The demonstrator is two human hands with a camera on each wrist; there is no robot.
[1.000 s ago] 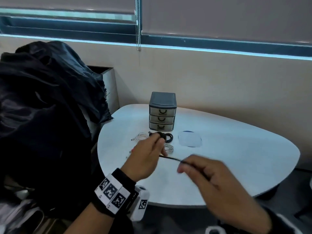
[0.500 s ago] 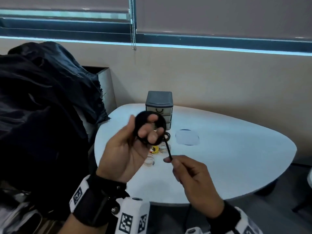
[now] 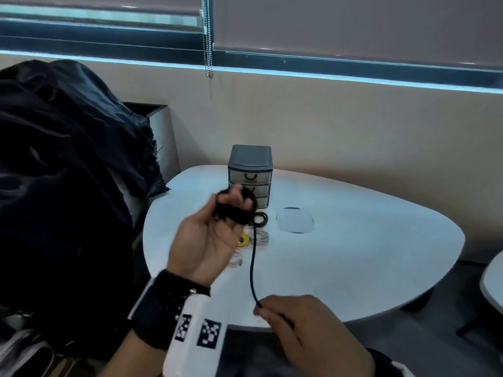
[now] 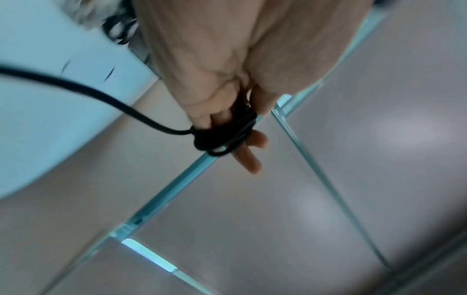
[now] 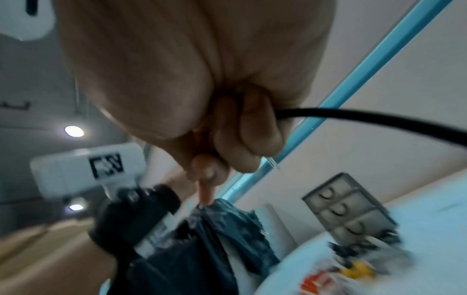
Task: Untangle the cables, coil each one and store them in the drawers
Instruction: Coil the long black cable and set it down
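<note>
Winding the black cable (image 3: 252, 257) at frame centre: left hand (image 3: 209, 238) wears the coil around its fingers; right hand (image 3: 304, 322), lower centre, pinches the tail. Feed with light, even tension.

The left hand (image 3: 209, 238) is raised palm-up with fingers (image 4: 248, 157) extended, while the right hand (image 3: 304, 325) pinches low.

An office or meeting room. A rounded white table (image 3: 353, 268) stood against a beige wall beneath wide windows covered by grey roller blinds (image 3: 353, 23) with a bead chain (image 3: 208, 50), and a small grey drawer unit (image 3: 250, 170) sat on the table. The wrist views showed panelled ceiling tiles (image 4: 328, 199) and round recessed lights (image 5: 74, 131).
</note>
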